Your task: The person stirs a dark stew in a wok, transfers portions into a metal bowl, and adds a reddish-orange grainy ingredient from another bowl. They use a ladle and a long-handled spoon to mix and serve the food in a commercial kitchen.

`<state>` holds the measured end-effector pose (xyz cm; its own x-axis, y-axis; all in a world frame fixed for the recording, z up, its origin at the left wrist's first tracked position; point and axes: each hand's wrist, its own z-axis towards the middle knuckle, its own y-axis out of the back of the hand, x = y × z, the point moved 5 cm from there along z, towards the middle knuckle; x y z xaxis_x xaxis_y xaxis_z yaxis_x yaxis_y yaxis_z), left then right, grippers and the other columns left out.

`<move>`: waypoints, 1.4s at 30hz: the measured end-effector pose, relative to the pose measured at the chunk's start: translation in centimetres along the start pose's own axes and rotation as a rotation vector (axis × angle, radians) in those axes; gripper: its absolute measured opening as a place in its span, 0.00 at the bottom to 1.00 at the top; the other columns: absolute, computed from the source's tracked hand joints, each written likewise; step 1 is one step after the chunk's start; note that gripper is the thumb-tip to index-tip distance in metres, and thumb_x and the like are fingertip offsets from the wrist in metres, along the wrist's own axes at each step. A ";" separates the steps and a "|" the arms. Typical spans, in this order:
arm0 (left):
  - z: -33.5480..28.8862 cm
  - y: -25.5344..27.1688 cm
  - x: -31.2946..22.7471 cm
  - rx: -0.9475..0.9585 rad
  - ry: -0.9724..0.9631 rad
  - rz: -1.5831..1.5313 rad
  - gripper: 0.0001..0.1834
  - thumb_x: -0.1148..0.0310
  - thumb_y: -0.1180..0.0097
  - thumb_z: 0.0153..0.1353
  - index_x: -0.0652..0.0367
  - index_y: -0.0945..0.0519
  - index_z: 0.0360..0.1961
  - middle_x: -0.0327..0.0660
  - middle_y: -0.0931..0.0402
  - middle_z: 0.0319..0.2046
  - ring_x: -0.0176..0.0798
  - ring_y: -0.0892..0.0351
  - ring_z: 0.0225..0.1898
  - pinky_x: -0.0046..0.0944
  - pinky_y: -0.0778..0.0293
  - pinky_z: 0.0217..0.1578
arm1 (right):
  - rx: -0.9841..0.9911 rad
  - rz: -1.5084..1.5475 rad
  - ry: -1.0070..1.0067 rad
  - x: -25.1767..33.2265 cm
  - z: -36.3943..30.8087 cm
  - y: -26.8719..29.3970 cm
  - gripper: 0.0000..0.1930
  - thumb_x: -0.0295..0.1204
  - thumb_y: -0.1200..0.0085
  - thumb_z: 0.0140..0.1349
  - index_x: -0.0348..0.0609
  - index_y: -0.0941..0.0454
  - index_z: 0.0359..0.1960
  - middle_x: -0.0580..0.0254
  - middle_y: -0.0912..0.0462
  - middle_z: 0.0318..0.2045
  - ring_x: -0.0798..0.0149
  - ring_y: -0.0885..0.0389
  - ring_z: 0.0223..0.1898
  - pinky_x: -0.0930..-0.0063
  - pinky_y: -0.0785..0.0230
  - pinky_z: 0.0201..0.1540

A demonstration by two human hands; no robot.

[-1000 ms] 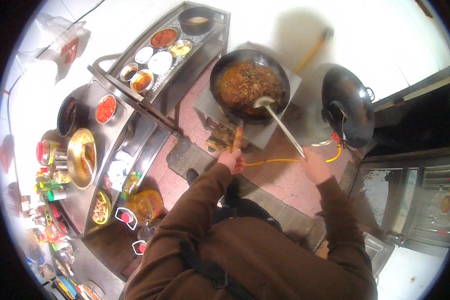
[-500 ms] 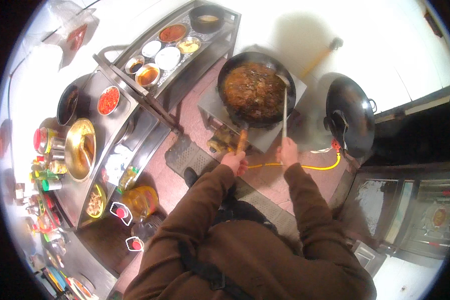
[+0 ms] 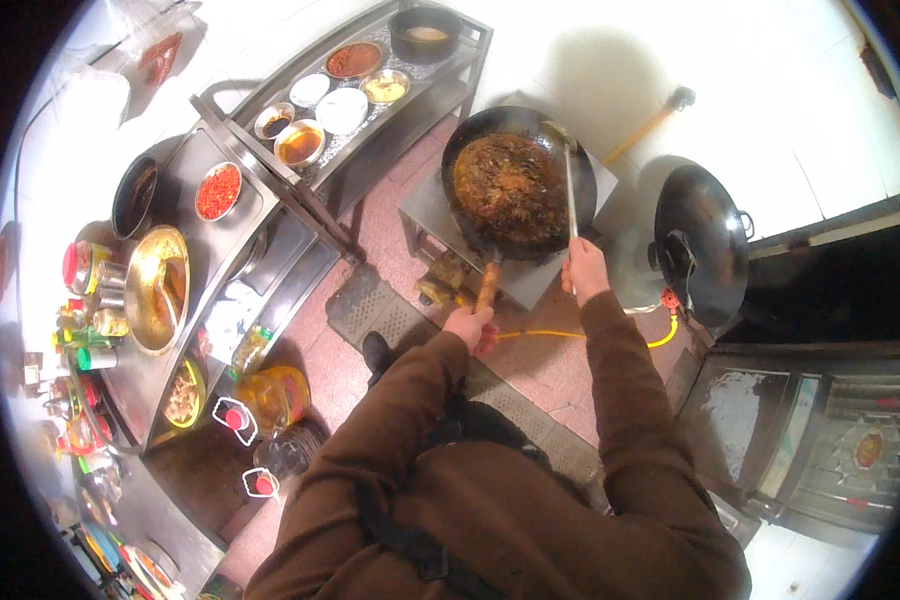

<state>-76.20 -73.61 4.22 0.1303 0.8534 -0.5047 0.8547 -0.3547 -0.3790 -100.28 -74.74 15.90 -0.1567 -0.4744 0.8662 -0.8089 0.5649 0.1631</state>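
Couldn't really make out the business end of the long metal utensil point(image 3: 572, 190): it was a blur up by the wok's far right rim, so no clue if it was a scoop or flat. The right hand point(image 3: 583, 268) had its shaft gripped and covered part of it. The left hand point(image 3: 470, 328) was wrapped round the wok's wooden handle point(image 3: 487, 285), hiding the near end.

The utensil ran almost straight away from the person, leaning a hair left at the far end. The wok handle stuck out back toward the person, angled slightly left.

The wok point(image 3: 530, 120) itself sat on a metal stand point(image 3: 545, 287), round and black inside, holding dark brown, oily-looking food point(image 3: 508, 190) with a paler orange-red patch mid-pan. Individual bits were too mushed together to identify.
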 end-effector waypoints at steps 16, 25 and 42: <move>-0.2 0.0 0.1 -0.029 0.000 -0.018 0.15 0.57 0.47 0.69 0.56 0.29 0.48 0.43 0.22 0.33 0.38 0.21 0.26 0.40 0.23 0.24 | 0.046 -0.860 0.424 -1.2 -10.5 7.9 0.17 0.39 0.53 0.70 0.42 0.27 0.52 0.39 0.19 0.37 0.34 0.21 0.42 0.48 0.29 0.41; -0.7 -0.3 -0.2 -0.032 0.010 -0.017 0.15 0.57 0.48 0.70 0.57 0.28 0.48 0.43 0.21 0.34 0.37 0.21 0.26 0.39 0.23 0.24 | 0.211 -0.546 0.029 -2.5 -13.9 10.2 0.14 0.35 0.53 0.70 0.35 0.23 0.46 0.64 0.26 0.21 0.72 0.28 0.22 0.72 0.36 0.26; -0.9 0.1 0.2 0.000 -0.071 -0.062 0.19 0.52 0.49 0.70 0.56 0.27 0.49 0.41 0.22 0.36 0.38 0.20 0.30 0.41 0.23 0.27 | 0.064 -0.411 0.174 -5.7 -7.5 5.2 0.13 0.36 0.56 0.72 0.37 0.26 0.38 0.65 0.30 0.19 0.71 0.29 0.22 0.70 0.36 0.25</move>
<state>-75.65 -73.07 4.80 0.0410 0.8446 -0.5338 0.8599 -0.3019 -0.4116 -99.39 -64.01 15.32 0.2779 -0.5270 0.8032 -0.8186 0.3076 0.4851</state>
